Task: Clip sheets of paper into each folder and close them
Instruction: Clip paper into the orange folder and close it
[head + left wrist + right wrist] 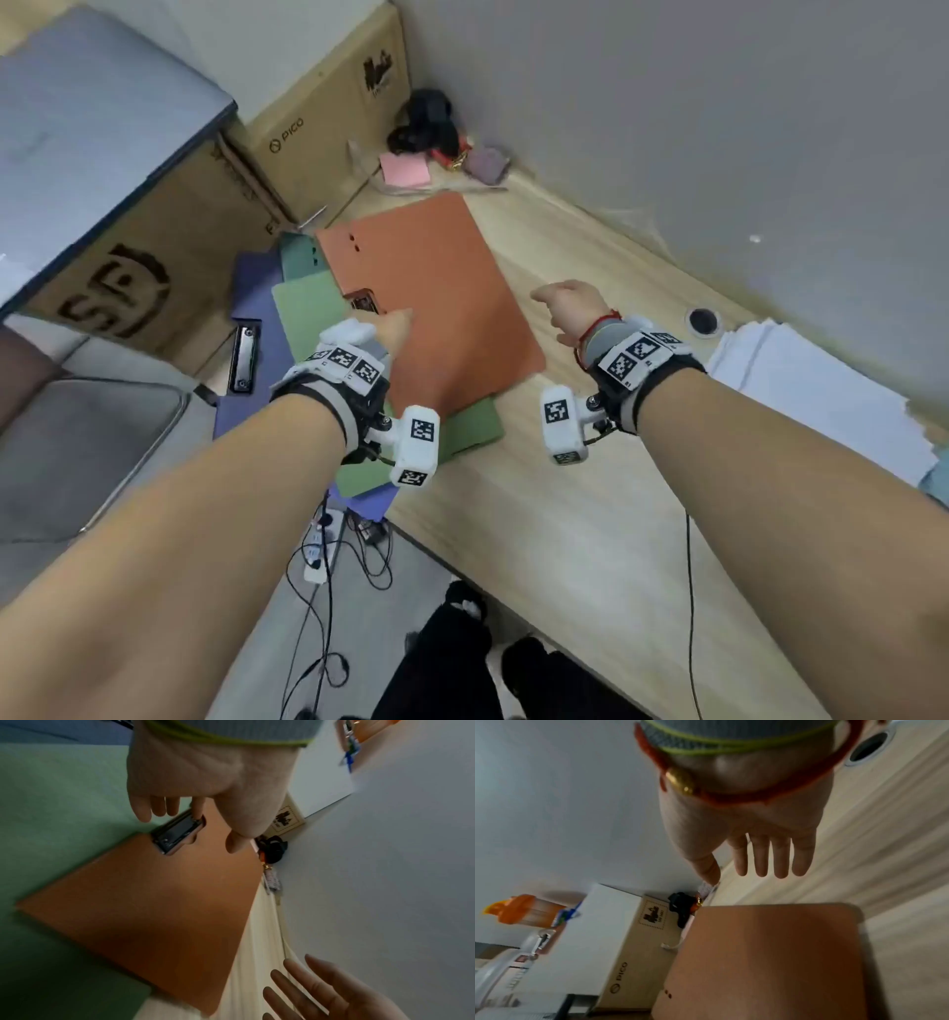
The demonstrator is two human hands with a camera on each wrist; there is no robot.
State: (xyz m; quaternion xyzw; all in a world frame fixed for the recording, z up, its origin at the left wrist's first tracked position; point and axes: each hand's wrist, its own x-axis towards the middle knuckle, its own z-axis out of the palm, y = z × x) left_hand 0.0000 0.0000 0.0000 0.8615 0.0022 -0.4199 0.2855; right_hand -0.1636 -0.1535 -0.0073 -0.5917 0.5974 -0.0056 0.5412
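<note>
An orange folder (436, 308) (141, 912) (770, 963) lies closed on top of a green folder (303, 313) (51, 821), which lies on a purple folder (251, 288) with a metal clip (243, 360). My left hand (395, 326) (216, 827) is at the orange folder's left edge. Its index fingertip touches that folder's metal clip (365, 303) (177, 833), and the thumb hovers over the cover. My right hand (560, 308) (770, 862) (321, 990) floats above the table, right of the orange folder, fingers straight, holding nothing. A stack of white paper (811, 390) lies at the far right.
The wooden table (565, 514) meets a grey wall behind. Cardboard boxes (308, 118) stand at the back left. Pink notes (405, 168) and a black object (426, 123) sit in the corner. A round cable hole (702, 320) (867, 746) is near the paper.
</note>
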